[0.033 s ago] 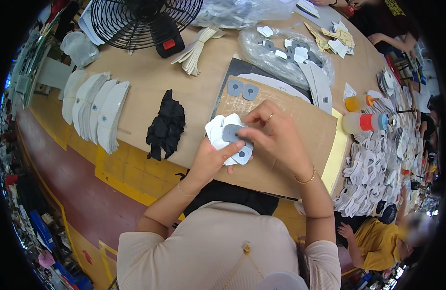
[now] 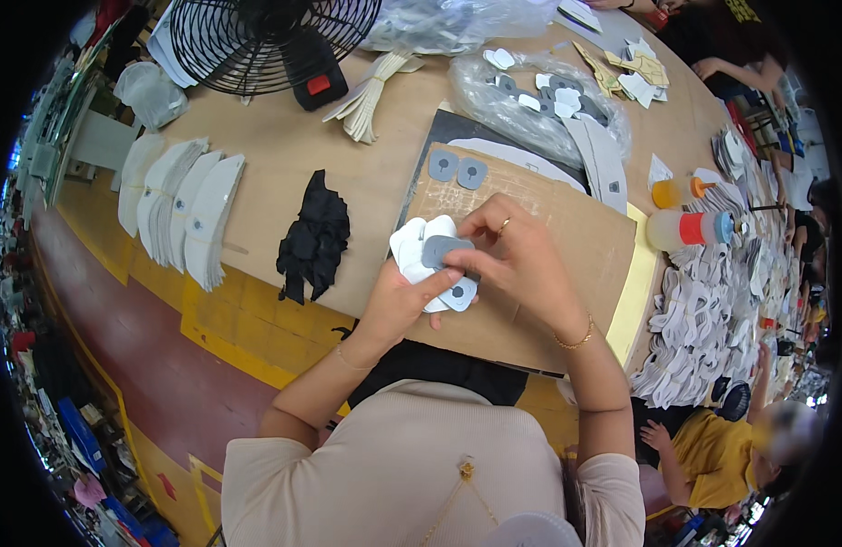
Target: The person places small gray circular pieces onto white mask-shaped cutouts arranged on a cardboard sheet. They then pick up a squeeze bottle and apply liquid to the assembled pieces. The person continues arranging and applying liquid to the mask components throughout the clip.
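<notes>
My left hand (image 2: 404,296) grips a fanned bunch of white rounded pieces (image 2: 410,246), thumb on top, above a brown cardboard sheet. A grey rounded piece (image 2: 439,248) lies over the bunch, and my right hand (image 2: 503,255) pinches its right edge between thumb and fingers. Lower in the bunch, by the left thumb, shows another grey piece (image 2: 459,292) with a dark round mark. Two matching grey pieces (image 2: 457,170) lie side by side on the cardboard (image 2: 557,246), beyond my hands.
Left of the cardboard lie a crumpled black cloth (image 2: 315,237) and banded white stacks (image 2: 188,210). A black fan (image 2: 266,46) stands at the far left. Beyond the cardboard is a clear plastic bag (image 2: 475,100) of pieces. Bottles (image 2: 685,230) and piled white parts (image 2: 685,337) stand right.
My right thumb and fingers have closed on the grey piece's edge, covering its dark mark. The left hand and its bunch have hardly shifted.
</notes>
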Demonstrator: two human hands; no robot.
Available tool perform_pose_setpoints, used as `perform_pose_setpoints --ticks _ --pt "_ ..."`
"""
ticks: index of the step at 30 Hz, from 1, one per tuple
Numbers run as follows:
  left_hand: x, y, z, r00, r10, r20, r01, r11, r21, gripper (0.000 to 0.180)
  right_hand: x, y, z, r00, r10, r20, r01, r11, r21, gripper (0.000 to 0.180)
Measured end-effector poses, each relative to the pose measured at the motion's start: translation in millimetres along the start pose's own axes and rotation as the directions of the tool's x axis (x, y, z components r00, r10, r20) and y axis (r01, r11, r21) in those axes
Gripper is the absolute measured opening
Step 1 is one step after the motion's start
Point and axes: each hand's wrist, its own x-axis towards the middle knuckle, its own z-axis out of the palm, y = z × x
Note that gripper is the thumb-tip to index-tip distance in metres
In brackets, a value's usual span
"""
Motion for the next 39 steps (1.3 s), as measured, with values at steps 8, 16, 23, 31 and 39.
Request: perform_pose_setpoints --ticks 8,16,23,31,39 --pt "0.4 2.7 7.4 1.000 -0.007 0.009 0.007 0.999 0.041 0.036 -11.2 13.1 -0.6 0.984 0.178 0.002 -0.175 0.965 0.194 0.016" --pt "1.6 -1.9 3.9 1.000 -0.008 0.003 0.008 1.000 -0.026 0.035 -23.8 14.8 -21.7 0.990 0.138 -0.004 -0.138 0.990 0.031 0.014" --pt "-0.4 1.8 3.7 1.000 -0.009 -0.021 0.009 1.000 -0.020 0.034 8.5 50.5 -35.6 0.899 0.426 -0.100 -0.358 0.847 0.393 0.018" --pt "-2.5 1.0 0.4 1.000 -0.026 -0.015 0.025 0.999 -0.047 0.034 30.5 52.4 -23.5 0.905 0.378 -0.194 -0.340 0.918 0.201 0.022" --pt "0.3 1.3 -1.1 1.000 -0.013 -0.007 0.012 0.998 -0.059 0.034 34.2 51.4 -14.2 0.903 0.324 -0.281 -0.321 0.945 0.057 0.018"
